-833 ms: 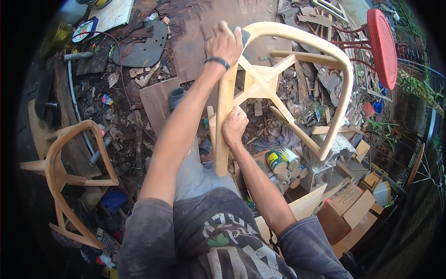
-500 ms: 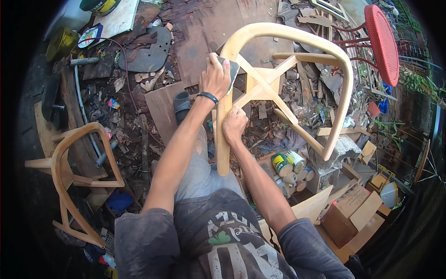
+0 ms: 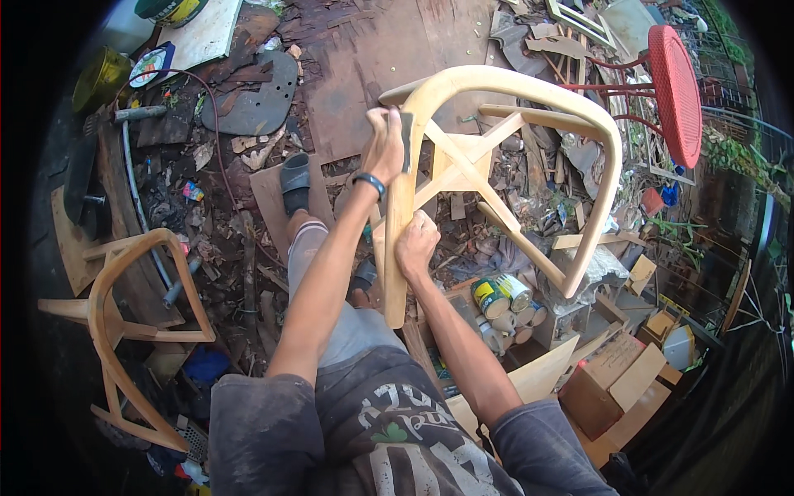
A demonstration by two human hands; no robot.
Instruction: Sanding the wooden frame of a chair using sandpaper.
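Left hand (image 3: 385,147), arm extended forward, presses a dark sanding pad (image 3: 406,142) flat against the upper bend of the unfinished wooden chair frame (image 3: 529,91), fingers closed over it. Right hand (image 3: 416,244), elbow bent, wraps closed around the same upright lower down. Frame stands tilted in front of the person's knees, over littered ground. Paint cans (image 3: 501,294) sit just beside its lower end; a second frame (image 3: 124,322) lies well apart at left; a red stool (image 3: 676,83) stands behind.

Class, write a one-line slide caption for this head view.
Left hand presses a dark pad against a bare wooden chair frame while the right hand grips its leg.
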